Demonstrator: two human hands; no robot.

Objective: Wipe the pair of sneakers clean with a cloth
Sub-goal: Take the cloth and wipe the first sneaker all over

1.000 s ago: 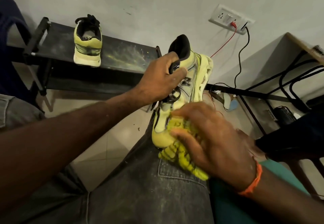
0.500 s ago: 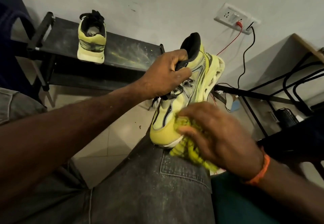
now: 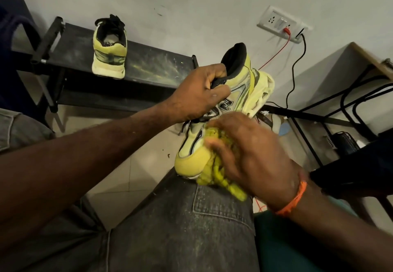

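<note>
Two sneakers showed: one sneaker (image 3: 214, 123) stood toe-down on the knee (image 3: 191, 208), gripped at its collar by the left hand (image 3: 197, 95); the other sneaker (image 3: 109, 52) sat far beyond that hand, near the bench (image 3: 153, 67) edge. One cloth (image 3: 217, 165), clutched in the right hand (image 3: 251, 157), pressed against the toe. Bare floor (image 3: 136, 165) lay below the left hand.

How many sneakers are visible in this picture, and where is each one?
2. One sneaker stands on the black bench by the wall. The other sneaker is gripped by the left hand, toe on the knee.
</note>
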